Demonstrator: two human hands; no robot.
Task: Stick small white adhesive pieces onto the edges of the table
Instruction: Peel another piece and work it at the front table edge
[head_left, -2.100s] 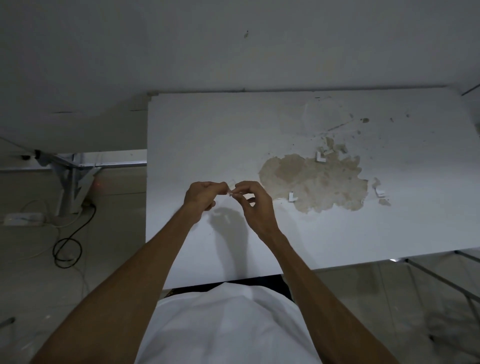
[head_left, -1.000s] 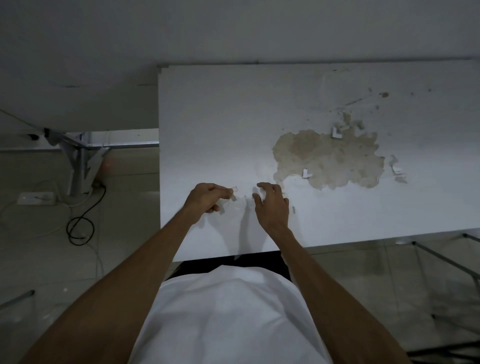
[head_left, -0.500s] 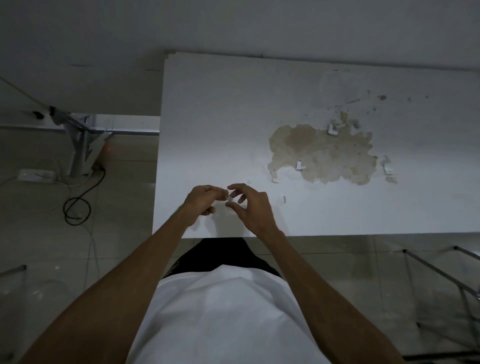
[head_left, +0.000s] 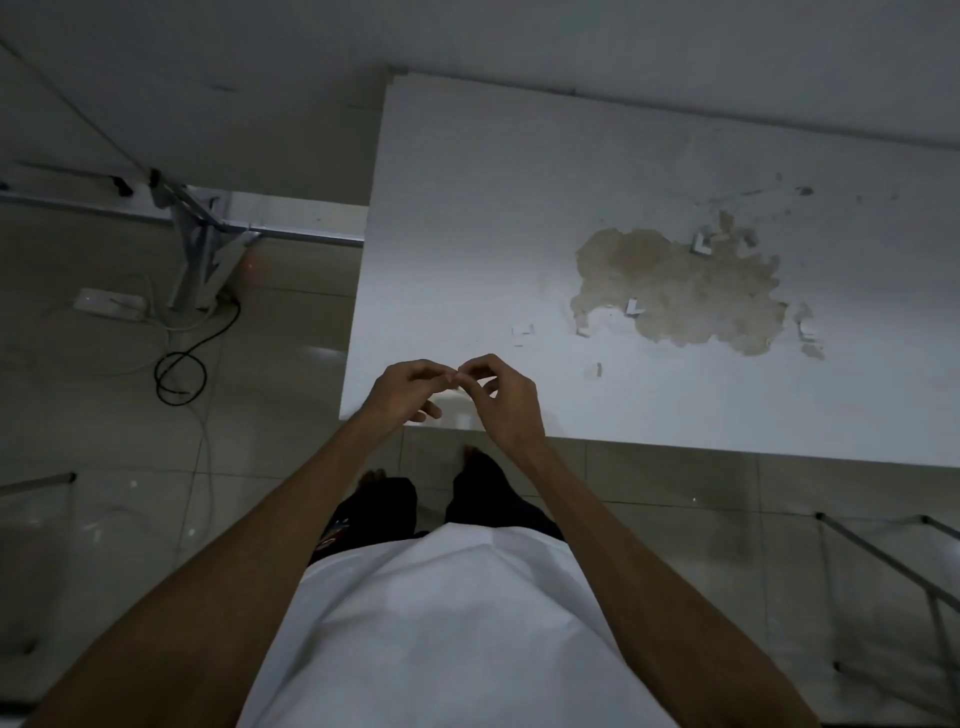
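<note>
A white table (head_left: 467, 208) with a brown stain (head_left: 685, 291) fills the upper right. My left hand (head_left: 410, 387) and my right hand (head_left: 501, 397) meet fingertip to fingertip just above the table's near left corner, pinching a tiny adhesive piece (head_left: 457, 375) that is barely visible between them. Several small white adhesive pieces lie loose on the tabletop: one L-shaped piece (head_left: 701, 244) at the stain's top, one piece (head_left: 634, 309) at its lower left, another piece (head_left: 522, 330) left of the stain, and a small piece (head_left: 599, 370) nearer the front edge.
The table's near edge (head_left: 675, 447) runs right from my hands. A metal table leg (head_left: 195, 260), a power strip (head_left: 109, 304) and a coiled black cable (head_left: 179, 376) lie on the tiled floor at left. A metal frame (head_left: 883, 551) stands at lower right.
I have stepped back, so my hands now hover at the table's near left corner rather than over its middle. The hands parted briefly a second ago and have come together again.
</note>
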